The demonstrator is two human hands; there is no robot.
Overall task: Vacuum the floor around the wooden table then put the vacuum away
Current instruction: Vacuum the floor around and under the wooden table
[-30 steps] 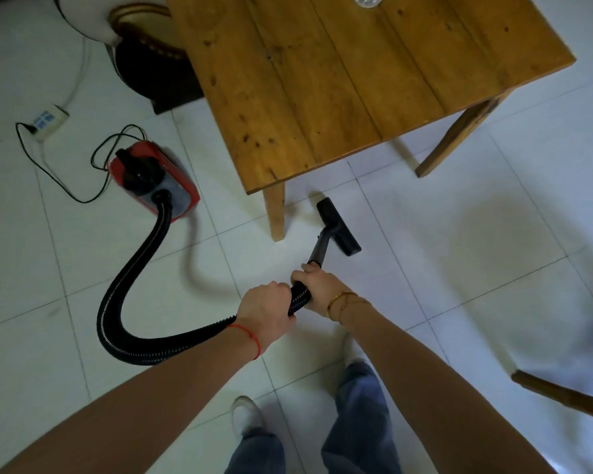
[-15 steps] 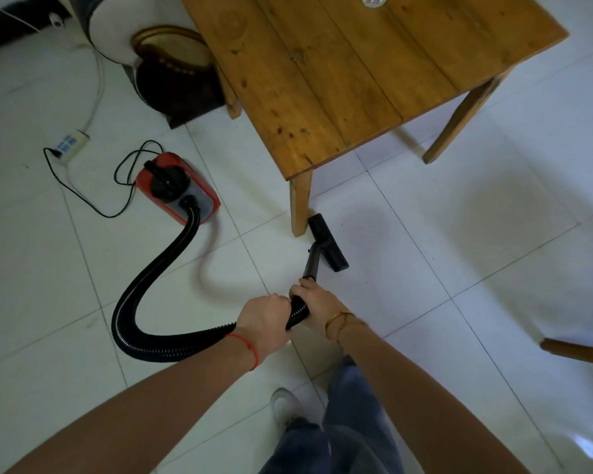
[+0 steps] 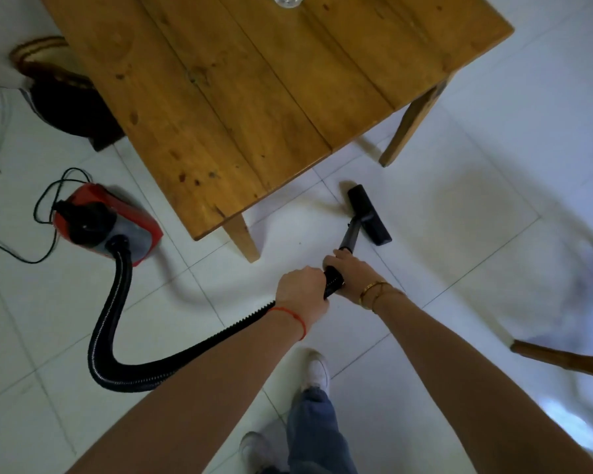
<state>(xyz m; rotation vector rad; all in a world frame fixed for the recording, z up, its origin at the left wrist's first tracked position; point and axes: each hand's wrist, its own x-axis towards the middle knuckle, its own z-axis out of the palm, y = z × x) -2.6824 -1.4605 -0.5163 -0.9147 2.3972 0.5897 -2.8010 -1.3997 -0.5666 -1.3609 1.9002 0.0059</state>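
Black floor nozzle lies ahead of both hands' grip, left hand and right hand clasping the hose.

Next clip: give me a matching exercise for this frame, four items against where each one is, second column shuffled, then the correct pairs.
Items
1. floor nozzle
2. red vacuum body
3. left hand
4. glass

Places
A. on the wooden table, at the frame's top edge
B. on the tiles between the two near table legs
C. gripping the ribbed hose
D. on the floor left of the table, cord attached

Pairs: 1-B, 2-D, 3-C, 4-A
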